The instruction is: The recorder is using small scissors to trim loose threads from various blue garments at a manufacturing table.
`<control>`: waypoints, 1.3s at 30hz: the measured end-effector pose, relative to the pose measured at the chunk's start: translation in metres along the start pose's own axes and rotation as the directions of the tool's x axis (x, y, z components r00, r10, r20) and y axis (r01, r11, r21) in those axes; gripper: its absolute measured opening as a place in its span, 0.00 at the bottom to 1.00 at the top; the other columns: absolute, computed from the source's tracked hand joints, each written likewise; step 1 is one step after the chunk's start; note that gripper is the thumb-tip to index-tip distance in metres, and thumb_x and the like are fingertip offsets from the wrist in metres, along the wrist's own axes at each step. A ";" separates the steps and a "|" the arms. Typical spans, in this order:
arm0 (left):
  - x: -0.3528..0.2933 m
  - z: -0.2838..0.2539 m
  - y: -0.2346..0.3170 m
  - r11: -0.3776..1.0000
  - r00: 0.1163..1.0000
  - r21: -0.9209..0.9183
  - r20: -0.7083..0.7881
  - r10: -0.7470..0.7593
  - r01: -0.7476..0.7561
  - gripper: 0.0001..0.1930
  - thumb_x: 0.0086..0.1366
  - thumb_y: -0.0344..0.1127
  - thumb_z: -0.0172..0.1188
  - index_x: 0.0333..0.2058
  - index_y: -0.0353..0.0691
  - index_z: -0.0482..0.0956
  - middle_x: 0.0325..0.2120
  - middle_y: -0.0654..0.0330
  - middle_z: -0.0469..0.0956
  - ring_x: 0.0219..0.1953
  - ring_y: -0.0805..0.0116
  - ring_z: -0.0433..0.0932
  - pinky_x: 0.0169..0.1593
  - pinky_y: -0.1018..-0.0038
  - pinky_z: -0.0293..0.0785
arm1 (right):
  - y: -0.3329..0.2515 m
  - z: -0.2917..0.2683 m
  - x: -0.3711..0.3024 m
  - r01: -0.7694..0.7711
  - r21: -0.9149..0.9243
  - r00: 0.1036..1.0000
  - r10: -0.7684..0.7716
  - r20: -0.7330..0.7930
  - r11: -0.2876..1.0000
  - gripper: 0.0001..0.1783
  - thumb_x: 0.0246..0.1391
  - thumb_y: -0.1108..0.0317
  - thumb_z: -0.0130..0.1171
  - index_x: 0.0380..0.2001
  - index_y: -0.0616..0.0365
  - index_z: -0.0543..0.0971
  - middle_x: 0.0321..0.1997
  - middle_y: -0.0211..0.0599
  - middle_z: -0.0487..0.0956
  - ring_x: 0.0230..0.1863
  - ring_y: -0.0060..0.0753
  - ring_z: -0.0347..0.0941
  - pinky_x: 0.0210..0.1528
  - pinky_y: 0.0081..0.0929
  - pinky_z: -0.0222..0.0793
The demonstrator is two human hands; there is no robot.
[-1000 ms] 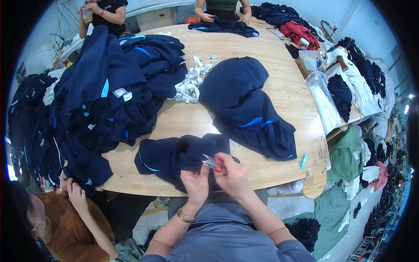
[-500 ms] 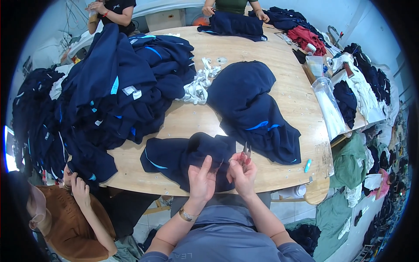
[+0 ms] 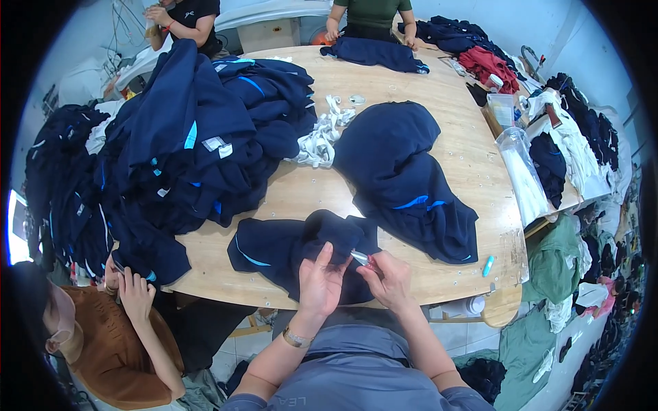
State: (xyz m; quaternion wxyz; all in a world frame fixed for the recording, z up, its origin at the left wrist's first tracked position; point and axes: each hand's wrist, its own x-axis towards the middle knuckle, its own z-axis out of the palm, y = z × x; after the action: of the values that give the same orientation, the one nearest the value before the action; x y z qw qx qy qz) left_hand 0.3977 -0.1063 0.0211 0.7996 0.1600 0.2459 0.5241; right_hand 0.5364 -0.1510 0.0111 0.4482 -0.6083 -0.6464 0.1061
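The garment (image 3: 277, 241) is navy with a light-blue curved stripe; the snips (image 3: 360, 258) show silver blades and red handles; the counter (image 3: 295, 192) is pale wood-grain.

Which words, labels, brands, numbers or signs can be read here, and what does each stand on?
Grey shirt of the camera wearer: large pale letters, left unquoted.
Brown shirt at left: dim lettering, too blurred to read surely.
Black shirt: small white mark, too small to read.
White tag on the navy pile: too small to read.
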 end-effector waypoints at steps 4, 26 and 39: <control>0.000 -0.001 -0.003 0.999 0.999 0.022 0.000 0.039 -0.039 0.07 0.64 0.31 0.51 0.40 0.38 0.73 0.37 0.61 0.76 0.39 0.73 0.75 0.45 0.74 0.71 | 0.001 0.001 0.003 0.036 -0.048 0.999 -0.037 -0.009 0.998 0.17 0.44 0.56 0.62 0.20 0.57 0.71 0.18 0.35 0.71 0.17 0.38 0.68 0.18 0.30 0.60; -0.002 0.002 -0.010 0.980 0.990 0.147 -0.030 0.137 -0.131 0.05 0.62 0.25 0.53 0.36 0.36 0.74 0.35 0.62 0.76 0.37 0.77 0.74 0.41 0.80 0.69 | -0.019 0.015 0.010 -0.115 0.321 0.983 0.154 -0.098 0.940 0.10 0.45 0.77 0.61 0.33 0.64 0.74 0.22 0.26 0.75 0.22 0.10 0.68 0.22 0.10 0.61; 0.000 0.000 0.000 0.999 0.999 -0.020 -0.022 -0.028 0.027 0.11 0.64 0.32 0.50 0.41 0.33 0.73 0.39 0.57 0.76 0.43 0.69 0.75 0.53 0.67 0.70 | -0.003 0.010 0.004 -0.357 0.600 0.904 0.426 0.030 0.716 0.04 0.51 0.74 0.57 0.27 0.60 0.71 0.21 0.20 0.68 0.20 0.09 0.59 0.21 0.11 0.54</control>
State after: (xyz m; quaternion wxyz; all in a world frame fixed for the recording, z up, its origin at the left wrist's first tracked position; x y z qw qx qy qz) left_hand 0.3976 -0.1065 0.0211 0.8054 0.1429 0.2519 0.5172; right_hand 0.5277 -0.1448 0.0096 0.6172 -0.5657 -0.4110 0.3608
